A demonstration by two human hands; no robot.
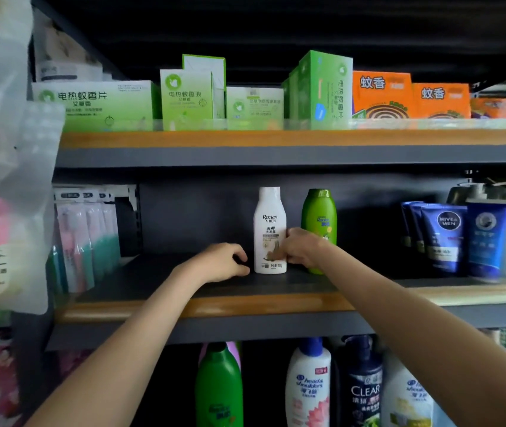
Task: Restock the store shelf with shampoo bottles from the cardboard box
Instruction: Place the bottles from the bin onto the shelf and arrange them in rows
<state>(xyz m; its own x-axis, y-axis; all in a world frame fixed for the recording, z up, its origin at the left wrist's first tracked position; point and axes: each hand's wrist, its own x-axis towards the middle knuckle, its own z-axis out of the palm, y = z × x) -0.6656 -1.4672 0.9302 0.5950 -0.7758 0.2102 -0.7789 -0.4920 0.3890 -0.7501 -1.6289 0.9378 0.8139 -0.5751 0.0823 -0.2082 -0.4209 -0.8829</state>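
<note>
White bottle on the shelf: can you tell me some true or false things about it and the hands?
1. The white bottle stands upright on the middle shelf. True.
2. The green bottle stands left of the white bottle. False: it stands on its right.
3. The right hand holds the white bottle low down. True.
4. The left hand holds a bottle too. False: it holds nothing.
5. Blue tubes stand further right. True.
</note>
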